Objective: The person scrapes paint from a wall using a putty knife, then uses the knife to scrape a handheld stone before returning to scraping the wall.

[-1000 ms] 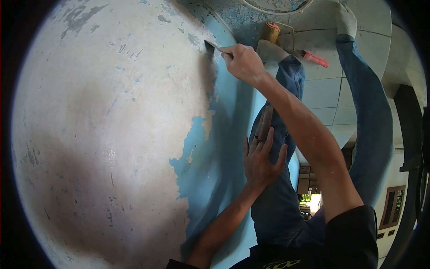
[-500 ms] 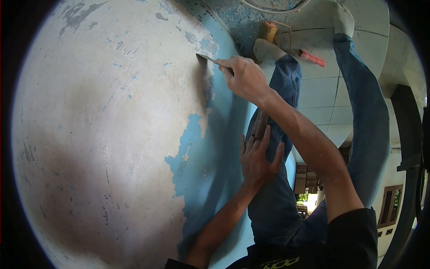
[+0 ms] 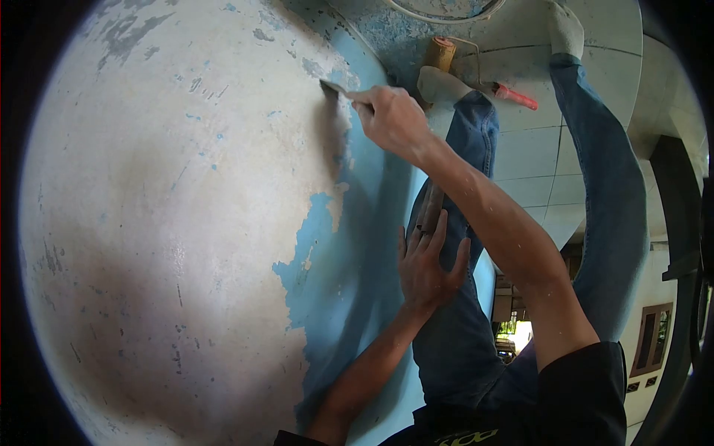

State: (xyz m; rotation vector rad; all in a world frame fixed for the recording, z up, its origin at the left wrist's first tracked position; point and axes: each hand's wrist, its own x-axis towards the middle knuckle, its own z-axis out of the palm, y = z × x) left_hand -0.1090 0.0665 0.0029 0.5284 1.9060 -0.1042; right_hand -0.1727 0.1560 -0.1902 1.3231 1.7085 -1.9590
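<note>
A scraper (image 3: 332,88) with a flat metal blade is gripped in my right hand (image 3: 398,123), fingers wrapped round its handle. Its blade edge lies at the wall (image 3: 216,245), where bare whitish plaster meets blue paint (image 3: 316,230). My left hand (image 3: 431,271) rests on my jeans (image 3: 457,334) at the thigh, palm down with its fingers stretched out and apart. At those fingertips lies a narrow grey-brown piece (image 3: 431,210), partly covered by the fingers; what it is I cannot tell.
On the tiled floor (image 3: 532,152) near my foot (image 3: 442,83) lies a paint roller (image 3: 440,53) with a red handle (image 3: 515,97). The rim of a round container (image 3: 446,18) shows at the top. My other leg (image 3: 610,201) stretches out at the right.
My right hand and the scraper have moved slightly up and left along the wall. The left hand stays where it was on the thigh.
</note>
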